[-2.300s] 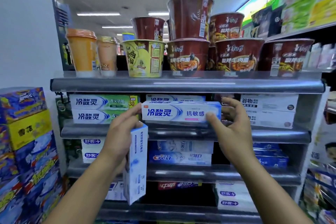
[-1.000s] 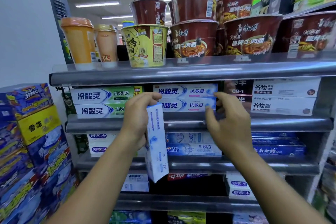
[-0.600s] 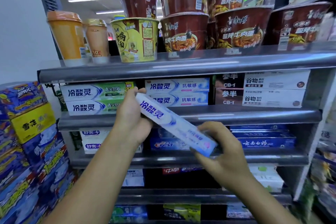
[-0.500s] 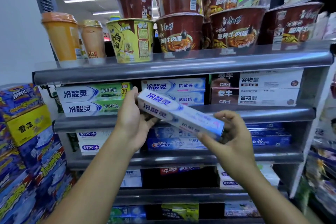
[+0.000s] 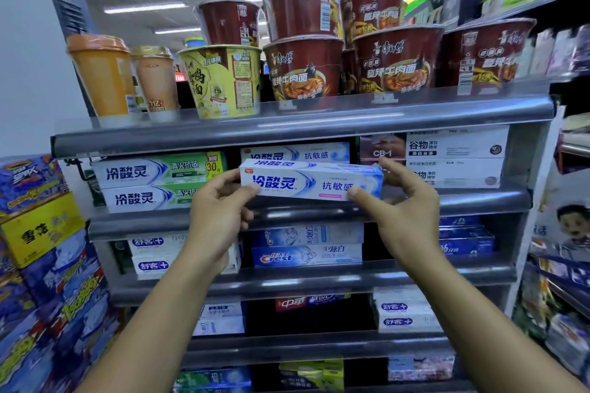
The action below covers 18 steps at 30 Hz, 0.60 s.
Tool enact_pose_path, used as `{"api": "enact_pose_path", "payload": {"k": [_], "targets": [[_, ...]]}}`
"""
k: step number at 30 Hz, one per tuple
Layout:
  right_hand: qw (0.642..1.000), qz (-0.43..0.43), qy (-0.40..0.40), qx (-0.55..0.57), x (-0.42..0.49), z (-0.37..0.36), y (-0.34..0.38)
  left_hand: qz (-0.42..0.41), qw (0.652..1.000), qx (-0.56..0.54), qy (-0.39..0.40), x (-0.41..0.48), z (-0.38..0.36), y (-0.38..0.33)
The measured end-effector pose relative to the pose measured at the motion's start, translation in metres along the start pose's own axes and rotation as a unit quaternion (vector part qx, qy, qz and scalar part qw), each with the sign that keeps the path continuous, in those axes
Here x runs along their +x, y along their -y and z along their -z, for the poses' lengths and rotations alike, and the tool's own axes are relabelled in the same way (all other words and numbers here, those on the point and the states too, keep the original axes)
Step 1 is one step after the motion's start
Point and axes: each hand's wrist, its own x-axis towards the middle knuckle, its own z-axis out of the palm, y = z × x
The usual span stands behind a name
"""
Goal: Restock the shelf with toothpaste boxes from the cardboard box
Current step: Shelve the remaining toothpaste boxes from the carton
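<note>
I hold a white and blue toothpaste box [image 5: 311,182] level in front of the second shelf [image 5: 447,202]. My left hand [image 5: 220,210] pinches its left end and my right hand [image 5: 402,204] pinches its right end. Directly behind it, a matching blue box [image 5: 297,154] shows in the middle slot of that shelf. Green-striped boxes of the same brand [image 5: 153,183] are stacked to the left, white grain-print boxes [image 5: 453,155] to the right. The cardboard box is out of view.
Instant noodle cups [image 5: 303,67] and drink cups [image 5: 102,73] crowd the top shelf just above. Lower shelves carry more toothpaste, such as Crest boxes [image 5: 306,254]. Stacked colourful cartons [image 5: 41,249] stand at the left, another rack [image 5: 568,281] at the right.
I pushed one box into the middle slot, let go, then turned the box hanging from my left hand level with both hands and raised it in front of that slot.
</note>
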Motion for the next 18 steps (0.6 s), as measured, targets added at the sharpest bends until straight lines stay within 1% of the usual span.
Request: {"api": "enact_pose_path", "payload": {"k": [3, 6, 10, 13, 15, 18], "targets": [[0.998, 0.028, -0.013, -0.055, 0.017, -0.009, 0.005, -0.067, 0.994, 0.077, -0.026, 0.011, 0.004, -0.002], [0.993, 0.048, -0.002, -0.11, 0.032, -0.021, 0.012, -0.117, 0.973, 0.191, -0.06, 0.022, 0.006, -0.004], [0.981, 0.065, 0.002, -0.182, 0.042, -0.034, 0.015, -0.125, 0.934, 0.331, -0.059, 0.035, 0.003, 0.0], [0.966, 0.053, 0.017, -0.252, 0.04, -0.036, 0.01, -0.115, 0.895, 0.425, -0.064, 0.038, 0.0, 0.006], [0.953, 0.026, 0.052, -0.298, 0.036, -0.034, 0.006, -0.11, 0.88, 0.458, -0.054, 0.035, -0.001, 0.011], [0.941, 0.004, 0.091, -0.325, 0.031, -0.03, 0.002, -0.127, 0.885, 0.446, -0.042, 0.03, -0.003, 0.014]]}}
